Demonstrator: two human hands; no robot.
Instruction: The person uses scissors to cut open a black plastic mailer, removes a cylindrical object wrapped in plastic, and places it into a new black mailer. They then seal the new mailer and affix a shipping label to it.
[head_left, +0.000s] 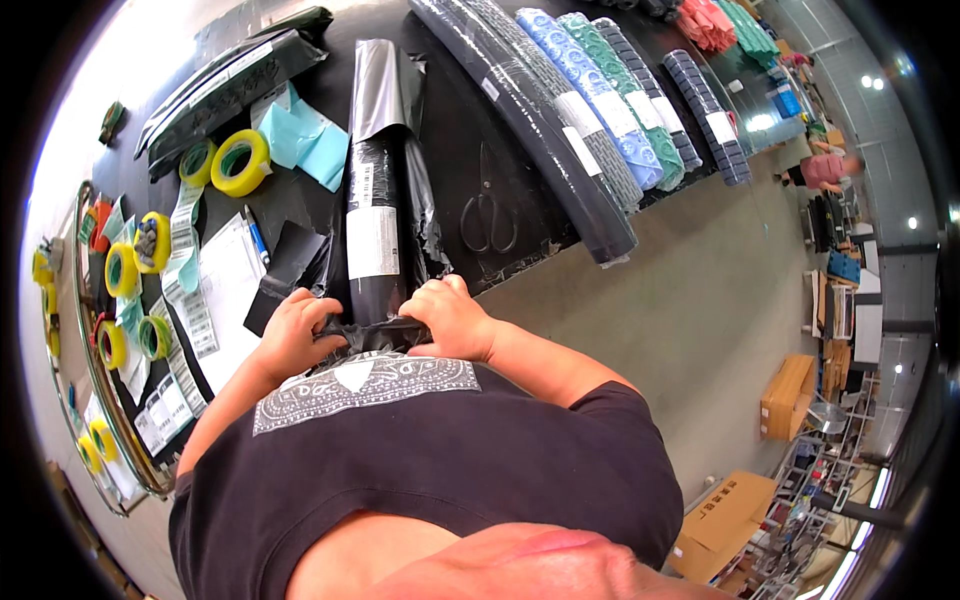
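Observation:
A long roll in shiny black wrapping (375, 170) lies lengthwise in front of me, with a white label (372, 242) on its near part. A black plastic bag (425, 210), silvery grey at its far end, lies under and around this roll. At the near end, close to my shirt, the plastic is bunched up. My left hand (300, 332) has its fingers curled on the bunched plastic left of the roll. On the other side my right hand (450, 315) grips the plastic, its fingers bent. Black-handled scissors (488, 215) lie right of the bag.
Several wrapped fabric rolls (590, 100) lie at the table's right edge. To the left are yellow tape rolls (240, 163), a light-blue sheet (305, 140), label strips (183, 230), white paper (225, 290) and a blue pen (257, 236). Cardboard boxes (725, 520) stand on the floor at right.

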